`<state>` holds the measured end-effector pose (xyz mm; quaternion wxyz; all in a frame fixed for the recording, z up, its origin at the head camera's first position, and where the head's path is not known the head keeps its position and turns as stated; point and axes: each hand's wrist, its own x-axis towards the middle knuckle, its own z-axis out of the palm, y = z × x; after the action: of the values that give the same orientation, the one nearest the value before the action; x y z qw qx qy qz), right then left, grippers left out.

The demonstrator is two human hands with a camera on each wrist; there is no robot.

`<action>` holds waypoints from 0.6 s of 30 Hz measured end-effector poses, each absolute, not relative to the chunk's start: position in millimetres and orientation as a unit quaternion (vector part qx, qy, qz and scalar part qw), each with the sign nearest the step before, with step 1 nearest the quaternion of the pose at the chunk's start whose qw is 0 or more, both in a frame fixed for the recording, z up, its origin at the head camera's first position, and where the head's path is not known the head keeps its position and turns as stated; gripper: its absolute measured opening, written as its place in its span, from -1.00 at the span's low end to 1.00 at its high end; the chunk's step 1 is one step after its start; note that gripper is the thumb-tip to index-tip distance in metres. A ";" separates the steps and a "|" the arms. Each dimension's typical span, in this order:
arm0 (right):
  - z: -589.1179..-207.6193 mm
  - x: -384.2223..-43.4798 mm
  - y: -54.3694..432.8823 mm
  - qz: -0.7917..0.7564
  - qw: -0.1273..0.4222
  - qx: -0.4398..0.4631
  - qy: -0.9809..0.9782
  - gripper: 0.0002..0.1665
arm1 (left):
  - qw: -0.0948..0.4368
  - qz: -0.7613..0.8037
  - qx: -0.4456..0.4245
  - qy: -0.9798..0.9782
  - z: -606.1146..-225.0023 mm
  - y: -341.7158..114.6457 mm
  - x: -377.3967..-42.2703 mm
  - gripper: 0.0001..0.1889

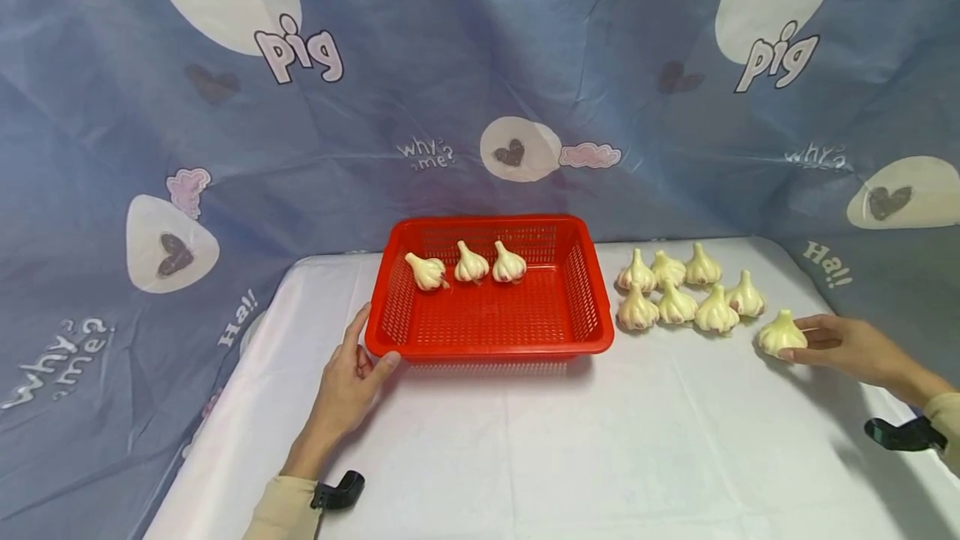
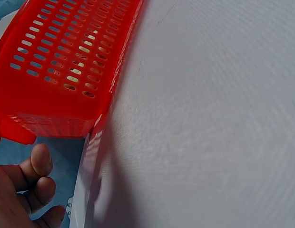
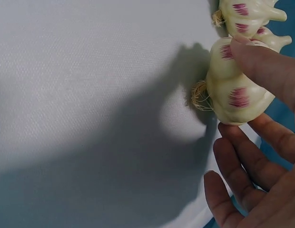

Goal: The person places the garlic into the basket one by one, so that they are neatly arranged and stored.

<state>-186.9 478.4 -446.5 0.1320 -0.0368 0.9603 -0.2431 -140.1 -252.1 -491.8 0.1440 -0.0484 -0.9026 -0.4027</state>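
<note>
At the near left corner of the red plastic basket (image 1: pixel 491 348), my left hand (image 1: pixel 348 390) rests its thumb and index finger against the rim. Its other fingers are loosely bent beside the basket in the left wrist view. Three garlic bulbs, one of them the left bulb (image 1: pixel 427 272), lie along the basket's far side. Over on the right, my right hand (image 1: pixel 855 348) holds a garlic bulb (image 1: pixel 782 335) between thumb and fingers, its roots (image 3: pixel 201 97) pointing away from the palm. Whether this bulb touches the table cannot be told.
Several more garlic bulbs (image 1: pixel 677 303) stand grouped in two rows between the basket and my right hand. A white cloth (image 1: pixel 525 457) covers the table. Blue printed fabric (image 1: pixel 450 90) hangs behind it and at both sides.
</note>
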 end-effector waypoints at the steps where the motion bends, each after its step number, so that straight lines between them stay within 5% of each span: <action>1: -447.0 -186.5 478.0 -0.243 0.132 -0.034 0.961 -0.04 | 0.143 -0.403 -0.048 -0.903 -491.8 -252.2 -140.0 -0.08; 18: -455.2 -181.0 476.5 -0.250 0.122 -0.026 0.960 -0.04 | 0.142 -0.407 -0.058 -0.900 -492.5 -253.2 -141.9 -0.07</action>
<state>-181.0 476.5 -455.2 0.1218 -0.0263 0.9601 -0.2502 -141.9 -253.2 -492.5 0.1420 -0.0578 -0.9005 -0.4070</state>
